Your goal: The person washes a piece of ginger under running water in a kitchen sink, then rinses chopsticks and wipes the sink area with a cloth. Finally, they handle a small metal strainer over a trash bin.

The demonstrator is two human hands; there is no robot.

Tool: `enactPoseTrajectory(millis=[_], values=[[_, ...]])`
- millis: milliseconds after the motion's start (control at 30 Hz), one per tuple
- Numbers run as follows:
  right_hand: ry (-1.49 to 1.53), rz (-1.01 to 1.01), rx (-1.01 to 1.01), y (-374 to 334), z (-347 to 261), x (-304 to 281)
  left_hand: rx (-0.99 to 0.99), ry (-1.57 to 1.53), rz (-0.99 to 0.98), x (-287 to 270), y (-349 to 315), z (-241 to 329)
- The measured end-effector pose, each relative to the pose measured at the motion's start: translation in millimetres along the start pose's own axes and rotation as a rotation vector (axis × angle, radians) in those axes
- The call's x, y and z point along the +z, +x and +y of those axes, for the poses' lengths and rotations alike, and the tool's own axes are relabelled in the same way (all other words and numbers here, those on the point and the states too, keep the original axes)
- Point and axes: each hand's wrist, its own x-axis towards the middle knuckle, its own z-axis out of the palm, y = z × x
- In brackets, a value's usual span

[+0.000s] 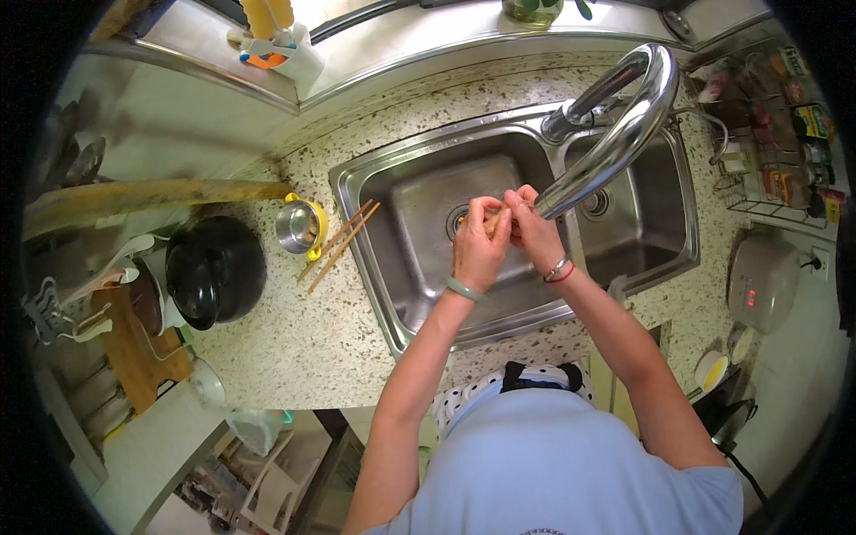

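My left hand [479, 254] and my right hand [538, 239] meet over the large sink basin [419, 192], close to the end of the tall chrome faucet [615, 147]. Both are closed, with fingertips pinched together around a small light-brown piece [492, 223]. Fingers cover most of it, so its kind is not clear. A drain lies partly hidden behind my left fingers. Left of the basin, two wooden chopsticks [344, 247] rest side by side, partly over the sink's rim. Beside them stands a small steel pot with yellow handles [299, 226], holding some brown pieces.
A smaller basin [629, 236] adjoins on the right. A black wok [217, 271] and a wooden cutting board [141, 348] stand at the left. A wire rack [785, 209] of packets and a pale box-shaped appliance [764, 283] are along the right wall.
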Motion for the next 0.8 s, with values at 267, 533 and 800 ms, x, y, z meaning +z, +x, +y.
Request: enactPoseTrajectory(millis=[267, 533, 800], values=[[0.034, -0.078, 0.211, -8, -6, -4, 0.105, 0.111, -0.123, -6, 4, -7], [0.059, -0.152, 0.318, 0, -4, -14, 0.148, 0.188, -0.02, -4, -2, -8], [0.218, -0.092, 0.444, -11, -27, 0, -0.053, -0.138, -0.097, -2, 24, -16]])
